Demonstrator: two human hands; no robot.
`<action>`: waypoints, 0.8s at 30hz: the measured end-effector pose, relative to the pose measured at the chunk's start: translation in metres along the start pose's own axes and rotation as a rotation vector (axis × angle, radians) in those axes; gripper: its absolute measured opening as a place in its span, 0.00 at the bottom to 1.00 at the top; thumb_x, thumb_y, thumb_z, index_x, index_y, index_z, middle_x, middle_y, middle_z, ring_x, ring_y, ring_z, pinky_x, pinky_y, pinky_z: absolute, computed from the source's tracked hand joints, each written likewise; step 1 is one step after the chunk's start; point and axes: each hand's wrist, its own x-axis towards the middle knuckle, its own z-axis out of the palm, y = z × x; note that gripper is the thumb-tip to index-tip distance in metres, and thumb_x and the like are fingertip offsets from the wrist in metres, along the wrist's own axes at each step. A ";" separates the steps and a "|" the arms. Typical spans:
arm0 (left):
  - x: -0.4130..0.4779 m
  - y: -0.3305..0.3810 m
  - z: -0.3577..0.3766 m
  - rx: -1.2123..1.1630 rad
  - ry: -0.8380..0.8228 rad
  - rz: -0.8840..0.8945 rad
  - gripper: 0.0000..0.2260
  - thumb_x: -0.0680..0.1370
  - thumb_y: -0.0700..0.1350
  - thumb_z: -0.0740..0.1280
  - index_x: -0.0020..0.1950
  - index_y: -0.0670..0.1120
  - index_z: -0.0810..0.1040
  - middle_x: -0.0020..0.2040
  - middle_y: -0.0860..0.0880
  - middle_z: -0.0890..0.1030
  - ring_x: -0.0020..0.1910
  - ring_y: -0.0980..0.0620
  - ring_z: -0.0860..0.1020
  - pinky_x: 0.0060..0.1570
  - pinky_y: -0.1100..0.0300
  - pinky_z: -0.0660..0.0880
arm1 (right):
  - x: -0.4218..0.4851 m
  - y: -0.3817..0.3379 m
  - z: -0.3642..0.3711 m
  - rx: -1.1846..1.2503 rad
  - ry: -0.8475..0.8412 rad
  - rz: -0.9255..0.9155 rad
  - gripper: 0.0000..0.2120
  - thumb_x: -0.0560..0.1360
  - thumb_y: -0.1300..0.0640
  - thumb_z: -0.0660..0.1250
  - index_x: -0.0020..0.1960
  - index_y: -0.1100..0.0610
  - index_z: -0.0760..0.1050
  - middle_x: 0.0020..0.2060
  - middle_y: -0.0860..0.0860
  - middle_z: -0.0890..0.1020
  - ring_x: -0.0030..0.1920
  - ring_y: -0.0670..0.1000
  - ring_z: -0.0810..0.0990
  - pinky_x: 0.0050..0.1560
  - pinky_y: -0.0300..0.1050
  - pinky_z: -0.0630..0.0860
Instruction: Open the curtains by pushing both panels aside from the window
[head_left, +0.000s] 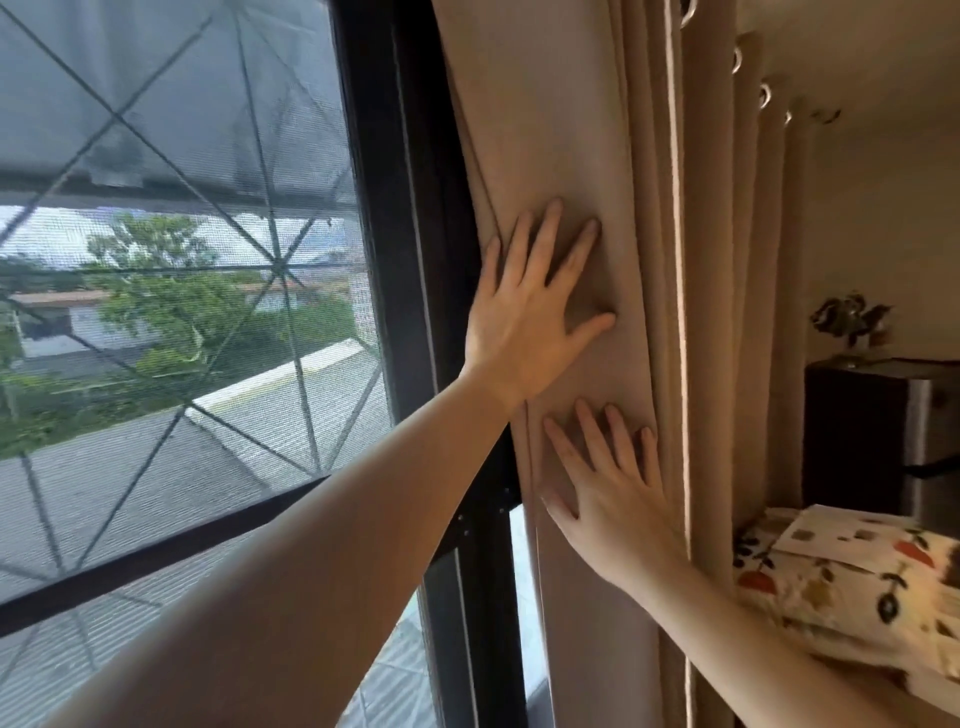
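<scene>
A beige curtain panel (571, 130) hangs bunched in folds to the right of the dark window frame (395, 234). My left hand (530, 317) lies flat on the curtain's left edge, fingers spread, pressing the cloth. Below it my right hand (608, 488) also rests flat on the same panel, fingers apart and pointing up. Neither hand grips the fabric. The window pane (182, 286) to the left is uncovered, showing a mesh screen with diagonal bars, trees and a street. No second panel is in view.
Metal eyelets (737, 60) top the gathered folds. A floral pillow (852, 582) lies at the lower right, under my right forearm. Behind it stands a dark cabinet (872, 431) with a small plant (852, 322) on top, against a cream wall.
</scene>
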 end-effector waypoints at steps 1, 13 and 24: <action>-0.005 -0.002 -0.006 -0.002 0.003 0.008 0.41 0.85 0.74 0.56 0.92 0.55 0.52 0.92 0.43 0.52 0.90 0.39 0.53 0.89 0.36 0.54 | -0.005 -0.008 -0.005 0.002 -0.003 0.008 0.36 0.83 0.32 0.50 0.87 0.45 0.55 0.87 0.53 0.57 0.85 0.61 0.52 0.83 0.70 0.51; -0.064 -0.022 -0.093 -0.041 -0.020 0.013 0.38 0.86 0.72 0.58 0.92 0.58 0.54 0.91 0.43 0.54 0.90 0.39 0.56 0.87 0.37 0.59 | -0.070 -0.093 -0.058 0.048 0.035 0.035 0.34 0.83 0.35 0.57 0.86 0.47 0.61 0.85 0.57 0.62 0.83 0.66 0.58 0.82 0.70 0.50; -0.098 -0.029 -0.212 0.018 -0.102 -0.069 0.36 0.86 0.71 0.57 0.91 0.60 0.52 0.92 0.44 0.50 0.91 0.38 0.52 0.89 0.40 0.53 | -0.118 -0.139 -0.134 0.184 -0.083 -0.096 0.34 0.85 0.32 0.46 0.87 0.39 0.39 0.87 0.51 0.44 0.86 0.59 0.38 0.83 0.66 0.38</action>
